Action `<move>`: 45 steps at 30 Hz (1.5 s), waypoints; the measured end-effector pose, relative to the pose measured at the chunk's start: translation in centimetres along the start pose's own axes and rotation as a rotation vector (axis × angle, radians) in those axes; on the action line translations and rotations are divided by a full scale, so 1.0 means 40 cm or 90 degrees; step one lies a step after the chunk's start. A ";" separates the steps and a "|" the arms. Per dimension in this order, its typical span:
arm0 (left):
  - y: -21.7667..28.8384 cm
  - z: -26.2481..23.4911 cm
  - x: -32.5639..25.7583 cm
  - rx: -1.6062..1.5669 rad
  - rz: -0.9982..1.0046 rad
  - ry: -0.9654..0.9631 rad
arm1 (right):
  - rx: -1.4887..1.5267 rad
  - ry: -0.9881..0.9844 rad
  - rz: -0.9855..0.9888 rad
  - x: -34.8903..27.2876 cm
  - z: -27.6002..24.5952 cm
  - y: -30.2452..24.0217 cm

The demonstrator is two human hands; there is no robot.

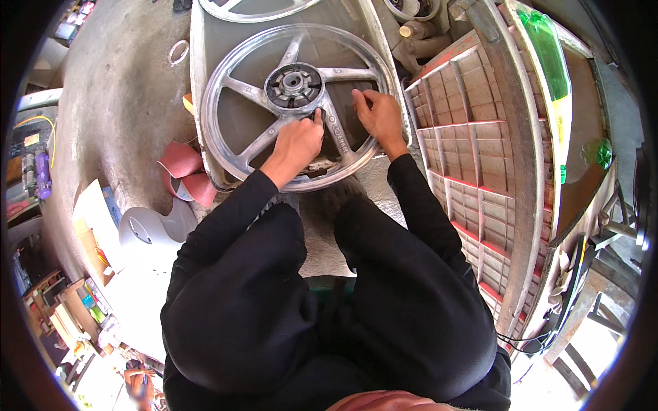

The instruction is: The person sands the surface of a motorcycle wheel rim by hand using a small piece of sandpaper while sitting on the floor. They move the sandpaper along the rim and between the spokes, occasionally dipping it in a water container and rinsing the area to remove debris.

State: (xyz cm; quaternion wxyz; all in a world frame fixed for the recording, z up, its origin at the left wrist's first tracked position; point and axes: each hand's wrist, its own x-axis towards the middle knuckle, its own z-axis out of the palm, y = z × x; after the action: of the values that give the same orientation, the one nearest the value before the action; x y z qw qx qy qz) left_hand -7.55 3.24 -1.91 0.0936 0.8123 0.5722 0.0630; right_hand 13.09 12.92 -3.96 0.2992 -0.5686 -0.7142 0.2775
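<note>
A silver alloy motorcycle wheel (238, 88) with broad spokes and an open, dark-centred hub (293, 82) lies flat across a shallow, worn tray (197, 103) of grey water. My left hand (296, 147) is closed over the near side of the wheel, its index finger pressed where a spoke meets the hub. Something small and dark shows at that fingertip, too little to name. Over the gap between two right-hand spokes hovers my right hand (381, 120), fingers loosely bent and thumb apart, with nothing visible in it.
A second wheel (260, 12) lies at the tray's far end. Reddish abrasive sheets (186, 172) and a grey curved panel (154, 222) are on the left. A metal grille panel (466, 130) leans close on the right, beside a green plastic bottle (547, 51).
</note>
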 end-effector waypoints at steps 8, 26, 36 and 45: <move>-0.003 -0.006 0.019 -0.036 -0.047 -0.037 | 0.004 0.011 -0.006 0.003 0.005 0.003; 0.043 -0.053 -0.012 -0.072 0.019 -0.061 | 0.008 0.011 -0.009 0.000 -0.006 0.006; -0.006 -0.010 0.020 -0.082 -0.077 -0.063 | 0.013 0.014 -0.017 0.007 0.000 0.001; 0.025 -0.013 -0.017 -0.090 -0.046 -0.042 | 0.014 0.030 -0.021 0.002 0.012 0.011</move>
State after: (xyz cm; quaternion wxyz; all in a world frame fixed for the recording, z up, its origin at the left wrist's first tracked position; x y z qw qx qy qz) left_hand -6.99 2.31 -1.19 0.1719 0.7842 0.5917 0.0734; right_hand 13.02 13.08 -4.59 0.3269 -0.5598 -0.7133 0.2663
